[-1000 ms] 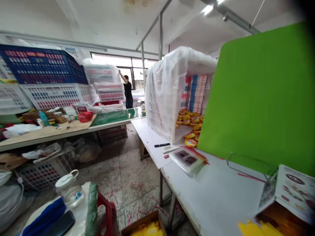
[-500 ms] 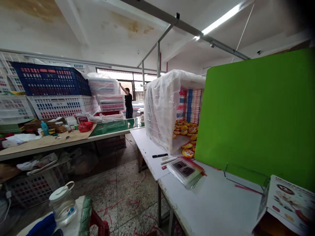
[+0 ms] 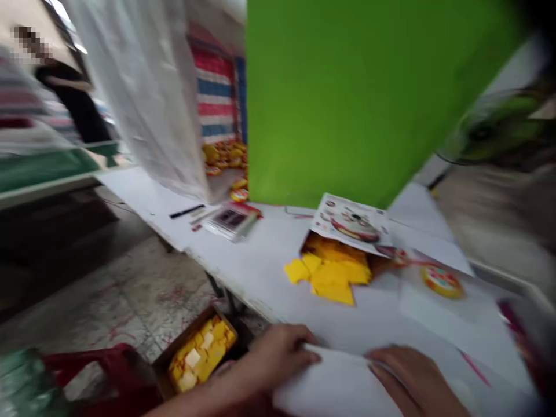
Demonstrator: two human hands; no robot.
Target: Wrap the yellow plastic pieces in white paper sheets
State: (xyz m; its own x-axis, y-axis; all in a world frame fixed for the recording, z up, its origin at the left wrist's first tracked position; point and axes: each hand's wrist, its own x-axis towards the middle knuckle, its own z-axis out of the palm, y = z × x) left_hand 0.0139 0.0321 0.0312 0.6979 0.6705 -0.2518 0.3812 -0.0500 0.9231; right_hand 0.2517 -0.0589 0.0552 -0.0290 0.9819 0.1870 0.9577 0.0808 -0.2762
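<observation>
My left hand (image 3: 284, 350) is closed on the far left corner of a white sheet (image 3: 336, 385) at the near edge of the table. On the sheet's right side, my right hand (image 3: 408, 370) grips it with bent fingers. The sheet is blurred, so I cannot tell whether it is paper or thin card. Beyond my hands, yellow pieces (image 3: 332, 275) spill from an open printed white box (image 3: 351, 223) lying on its side. A round yellow item with a coloured face (image 3: 442, 281) rests to the right, on a clear sheet.
A tall green panel (image 3: 339, 98) stands behind the box. Left of it are a plastic-covered frame (image 3: 147, 98) with yellow round items (image 3: 223, 156), a black marker (image 3: 186, 211) and a clear packet (image 3: 230, 220). An open carton (image 3: 204, 350) sits below the table edge. A fan (image 3: 486, 127) and a person (image 3: 73, 98) are farther off.
My view has swung right and down. Both hands have come into sight holding the white sheet, and the box now shows its yellow contents. The person in black appears larger at the left.
</observation>
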